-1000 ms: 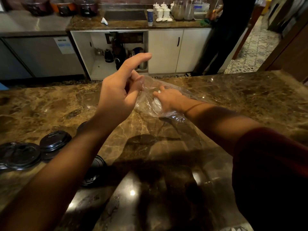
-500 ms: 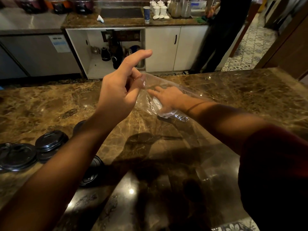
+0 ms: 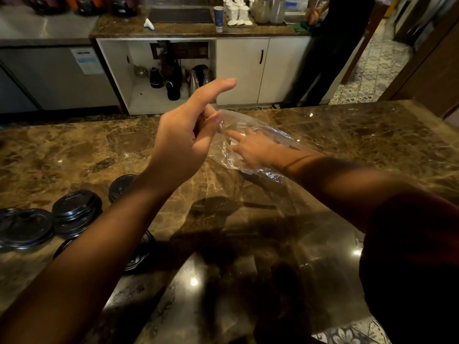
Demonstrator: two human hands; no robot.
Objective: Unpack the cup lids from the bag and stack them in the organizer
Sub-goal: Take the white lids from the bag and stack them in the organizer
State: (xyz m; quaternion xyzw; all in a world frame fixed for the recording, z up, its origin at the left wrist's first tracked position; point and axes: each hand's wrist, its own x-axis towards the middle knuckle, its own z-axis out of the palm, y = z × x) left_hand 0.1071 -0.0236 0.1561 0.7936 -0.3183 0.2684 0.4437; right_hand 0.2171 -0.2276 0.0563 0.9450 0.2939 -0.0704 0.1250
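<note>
A clear plastic bag (image 3: 268, 135) is held up over the brown marble counter (image 3: 360, 135). My left hand (image 3: 188, 137) pinches the bag's closed end between thumb and fingers, index finger pointing out. My right hand (image 3: 250, 148) is inside the bag, forearm sleeved by the plastic, fingers spread; whether it touches a lid I cannot tell. Black cup lids (image 3: 74, 209) lie loose and in small piles at the counter's left, one more lid (image 3: 139, 254) under my left forearm. No organizer is in view.
Beyond the counter runs a walkway, then white cabinets (image 3: 241, 70) with kettles on an open shelf. A person in dark clothes (image 3: 330, 50) stands at the far worktop on the right. A steel unit (image 3: 49, 75) stands at the far left.
My right hand has spread its fingers wider inside the bag. The left hand keeps its pinch in nearly the same place.
</note>
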